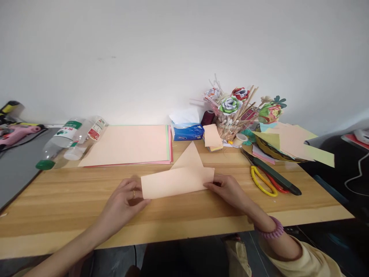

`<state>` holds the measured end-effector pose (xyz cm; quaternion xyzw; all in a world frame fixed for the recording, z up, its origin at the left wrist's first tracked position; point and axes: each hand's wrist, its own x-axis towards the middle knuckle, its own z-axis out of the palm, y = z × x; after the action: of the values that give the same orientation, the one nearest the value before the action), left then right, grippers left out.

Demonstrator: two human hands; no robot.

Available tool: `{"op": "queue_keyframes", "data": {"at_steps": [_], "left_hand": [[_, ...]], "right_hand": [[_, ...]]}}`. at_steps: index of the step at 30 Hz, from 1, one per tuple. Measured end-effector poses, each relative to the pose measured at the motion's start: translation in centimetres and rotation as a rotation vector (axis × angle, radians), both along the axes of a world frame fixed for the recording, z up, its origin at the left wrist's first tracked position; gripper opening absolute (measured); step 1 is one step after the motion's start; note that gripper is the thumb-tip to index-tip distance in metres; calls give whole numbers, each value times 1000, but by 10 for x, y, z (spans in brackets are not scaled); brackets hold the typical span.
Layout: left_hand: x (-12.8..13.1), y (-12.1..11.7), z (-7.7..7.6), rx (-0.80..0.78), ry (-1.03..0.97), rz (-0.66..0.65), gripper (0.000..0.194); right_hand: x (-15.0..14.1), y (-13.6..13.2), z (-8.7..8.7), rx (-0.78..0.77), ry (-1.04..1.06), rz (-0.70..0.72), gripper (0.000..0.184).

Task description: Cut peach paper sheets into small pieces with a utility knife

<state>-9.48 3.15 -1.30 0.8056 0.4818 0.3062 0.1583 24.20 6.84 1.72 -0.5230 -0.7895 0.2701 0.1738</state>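
Observation:
Between my two hands is a pale peach strip of paper (pixel 176 184), raised slightly above the wooden table and tilted toward me. My left hand (pixel 127 196), with a ring on one finger, pinches its left end between thumb and fingers. At the other end, my right hand (pixel 226 188) grips the lower right corner, thumb in front and fingers behind. A peach triangular piece of paper (pixel 189 157) shows behind the strip, point upward. Its lower part is hidden, so I cannot tell whether the two are joined.
Stacked coloured sheets (pixel 129 144) and plastic bottles (pixel 63 138) lie at the left. A blue tissue pack (pixel 188 132) and paper flowers (pixel 230 104) stand at the back. To the right are yellow-handled scissors (pixel 261 182), a dark green cutter (pixel 276 176) and a basket of paper scraps (pixel 288 140).

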Motion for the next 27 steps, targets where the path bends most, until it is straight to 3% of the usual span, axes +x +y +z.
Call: {"op": "queue_keyframes", "data": {"at_steps": [12, 27], "left_hand": [[6, 6, -2, -157, -63, 159, 33], [-3, 13, -2, -130, 48, 63, 31]], "right_hand": [[-5, 3, 0, -7, -96, -82, 37], [-5, 3, -5, 92, -188, -59, 29]]}}
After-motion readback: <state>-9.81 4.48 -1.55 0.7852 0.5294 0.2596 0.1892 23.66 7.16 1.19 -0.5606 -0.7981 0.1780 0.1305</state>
